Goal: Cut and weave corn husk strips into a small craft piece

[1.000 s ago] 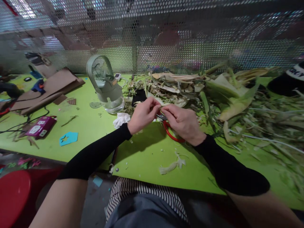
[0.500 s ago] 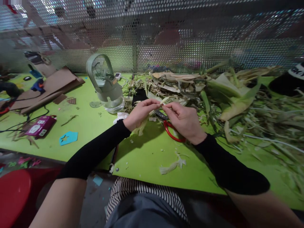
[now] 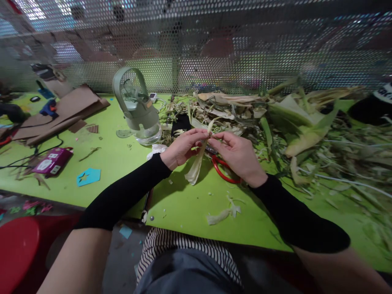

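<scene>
A pale strip of husk (image 3: 197, 165) hangs between my two hands, its wide end low over the green table (image 3: 180, 212). My left hand (image 3: 185, 148) pinches it near the top with thumb and fingers. Beside it, my right hand (image 3: 239, 155) has its fingertips pressed together at the same spot, against the husk. Partly under my right hand lies a pair of scissors with red handles (image 3: 225, 173); the blades are mostly covered. A torn scrap of husk (image 3: 219, 217) rests nearer the table edge.
A bottle with a loop handle (image 3: 142, 118) stands left of my hands. Dry leaves and husks (image 3: 294, 126) are heaped behind and to the right. Farther left are a purple box (image 3: 53, 162), a blue paper piece (image 3: 88, 177) and brown cardboard (image 3: 70, 108).
The husk strip has swung from below my left hand into the space between both hands, and its narrow top now sticks up above the fingers. Both hands stay in nearly the same place.
</scene>
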Available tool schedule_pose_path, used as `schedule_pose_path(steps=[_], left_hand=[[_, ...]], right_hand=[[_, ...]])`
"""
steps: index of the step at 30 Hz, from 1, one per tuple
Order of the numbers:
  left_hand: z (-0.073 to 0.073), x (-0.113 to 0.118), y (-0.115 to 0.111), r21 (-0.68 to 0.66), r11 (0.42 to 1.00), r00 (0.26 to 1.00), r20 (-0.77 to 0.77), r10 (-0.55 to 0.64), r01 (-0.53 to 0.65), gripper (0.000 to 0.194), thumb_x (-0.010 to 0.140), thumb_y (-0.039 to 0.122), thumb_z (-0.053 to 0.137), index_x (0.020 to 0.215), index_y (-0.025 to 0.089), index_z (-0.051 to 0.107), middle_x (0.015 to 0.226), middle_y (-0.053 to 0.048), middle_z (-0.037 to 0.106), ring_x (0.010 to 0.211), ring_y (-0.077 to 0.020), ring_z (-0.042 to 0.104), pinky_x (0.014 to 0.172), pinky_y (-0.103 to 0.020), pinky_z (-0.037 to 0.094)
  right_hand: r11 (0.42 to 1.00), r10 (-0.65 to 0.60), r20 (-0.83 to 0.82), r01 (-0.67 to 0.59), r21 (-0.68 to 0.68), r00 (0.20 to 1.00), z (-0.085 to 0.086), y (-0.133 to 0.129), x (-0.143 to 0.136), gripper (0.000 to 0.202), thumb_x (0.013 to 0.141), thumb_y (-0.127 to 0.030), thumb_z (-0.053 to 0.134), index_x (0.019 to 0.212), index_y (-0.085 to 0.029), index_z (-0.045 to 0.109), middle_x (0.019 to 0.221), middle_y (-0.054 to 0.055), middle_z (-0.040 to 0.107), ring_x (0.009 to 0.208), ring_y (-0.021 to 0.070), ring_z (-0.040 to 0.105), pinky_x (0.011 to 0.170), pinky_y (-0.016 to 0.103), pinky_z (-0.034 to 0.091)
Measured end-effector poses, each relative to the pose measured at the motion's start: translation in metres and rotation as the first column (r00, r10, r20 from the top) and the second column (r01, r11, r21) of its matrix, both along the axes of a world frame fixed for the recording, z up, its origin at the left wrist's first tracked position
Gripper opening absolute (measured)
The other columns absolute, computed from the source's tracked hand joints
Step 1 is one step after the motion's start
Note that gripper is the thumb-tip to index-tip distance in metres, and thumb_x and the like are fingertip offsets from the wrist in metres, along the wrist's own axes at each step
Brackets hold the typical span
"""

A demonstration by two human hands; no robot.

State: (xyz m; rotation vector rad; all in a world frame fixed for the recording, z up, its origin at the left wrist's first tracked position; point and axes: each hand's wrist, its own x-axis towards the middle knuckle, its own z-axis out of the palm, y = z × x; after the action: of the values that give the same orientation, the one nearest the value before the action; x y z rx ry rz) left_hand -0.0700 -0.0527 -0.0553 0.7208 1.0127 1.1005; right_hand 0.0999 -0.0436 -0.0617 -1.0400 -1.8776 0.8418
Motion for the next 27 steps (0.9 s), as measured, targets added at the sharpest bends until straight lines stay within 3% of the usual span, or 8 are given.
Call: schedule_pose_path(steps=[9, 14, 18, 20, 22, 24, 27], left_hand=[[-0.002, 0.004, -0.004, 0.119, 0.993, 1.000, 0.005, -0.018, 0.017, 0.008, 0.091, 0.012, 0.068, 0.087, 0.016, 0.063, 0.074, 0.005, 0.061, 0.062, -0.0035, 0.050, 0.065, -0.021, 0.042], [-0.006, 0.001, 0.000, 0.287, 0.955, 0.988, -0.155, -0.022, 0.067, 0.014, 0.083, 0.013, 0.078, 0.090, 0.013, 0.067, 0.084, 0.002, 0.068, 0.072, -0.0054, 0.058, 0.070, -0.021, 0.045], [-0.007, -0.001, 0.003, 0.353, 0.931, 0.951, -0.308, 0.021, 0.093, 0.006, 0.088, 0.017, 0.072, 0.089, 0.013, 0.068, 0.078, 0.002, 0.066, 0.067, -0.0057, 0.054, 0.066, -0.022, 0.042], [-0.006, -0.003, 0.004, 0.373, 0.922, 0.935, -0.353, 0.035, 0.106, 0.005, 0.090, 0.016, 0.069, 0.087, 0.013, 0.067, 0.075, 0.003, 0.063, 0.065, -0.0055, 0.051, 0.064, -0.021, 0.041], [-0.004, -0.004, 0.003, 0.383, 0.915, 0.929, -0.369, 0.024, 0.129, 0.008, 0.092, 0.015, 0.067, 0.085, 0.014, 0.065, 0.073, 0.004, 0.061, 0.064, -0.0053, 0.051, 0.064, -0.021, 0.041], [-0.002, -0.004, 0.001, 0.381, 0.911, 0.931, -0.365, -0.006, 0.155, 0.011, 0.094, 0.016, 0.063, 0.083, 0.014, 0.062, 0.073, 0.004, 0.059, 0.063, -0.0054, 0.051, 0.063, -0.020, 0.041], [0.001, -0.003, -0.002, 0.387, 0.907, 0.928, -0.373, -0.010, 0.165, 0.015, 0.096, 0.017, 0.061, 0.082, 0.015, 0.059, 0.072, 0.004, 0.057, 0.063, -0.0061, 0.050, 0.062, -0.021, 0.041]], right_hand=[[0.996, 0.026, -0.052, -0.030, -0.081, 0.998, -0.004, 0.003, 0.000, 0.028, 0.089, -0.046, 0.071, 0.087, -0.019, 0.075, 0.077, 0.002, 0.074, 0.063, 0.0147, 0.059, 0.060, 0.029, 0.045], [0.995, 0.007, -0.051, -0.012, -0.102, 0.999, -0.001, 0.005, 0.002, 0.028, 0.086, -0.047, 0.073, 0.083, -0.019, 0.074, 0.072, 0.001, 0.071, 0.061, 0.0136, 0.055, 0.059, 0.028, 0.041], [0.992, -0.002, -0.073, -0.007, -0.124, 0.997, 0.002, 0.005, 0.001, 0.025, 0.082, -0.044, 0.076, 0.079, -0.019, 0.071, 0.069, -0.002, 0.066, 0.060, 0.0117, 0.051, 0.057, 0.027, 0.039], [0.979, 0.031, -0.120, -0.054, -0.197, 0.992, 0.004, 0.005, 0.001, 0.028, 0.079, -0.045, 0.080, 0.078, -0.019, 0.069, 0.067, -0.003, 0.062, 0.057, 0.0098, 0.047, 0.053, 0.025, 0.036], [0.930, 0.077, -0.206, -0.145, -0.338, 0.976, 0.005, 0.006, 0.002, 0.033, 0.075, -0.048, 0.084, 0.078, -0.020, 0.067, 0.061, -0.006, 0.056, 0.050, 0.0070, 0.038, 0.046, 0.023, 0.028], [0.838, 0.096, -0.317, -0.249, -0.486, 0.944, 0.005, 0.008, 0.003, 0.037, 0.071, -0.047, 0.087, 0.079, -0.020, 0.064, 0.055, -0.010, 0.046, 0.043, 0.0046, 0.026, 0.040, 0.022, 0.017], [0.722, 0.066, -0.442, -0.349, -0.598, 0.894, 0.005, 0.010, 0.003, 0.043, 0.066, -0.044, 0.091, 0.075, -0.022, 0.055, 0.051, -0.014, 0.031, 0.043, 0.0032, 0.012, 0.039, 0.022, 0.006]])
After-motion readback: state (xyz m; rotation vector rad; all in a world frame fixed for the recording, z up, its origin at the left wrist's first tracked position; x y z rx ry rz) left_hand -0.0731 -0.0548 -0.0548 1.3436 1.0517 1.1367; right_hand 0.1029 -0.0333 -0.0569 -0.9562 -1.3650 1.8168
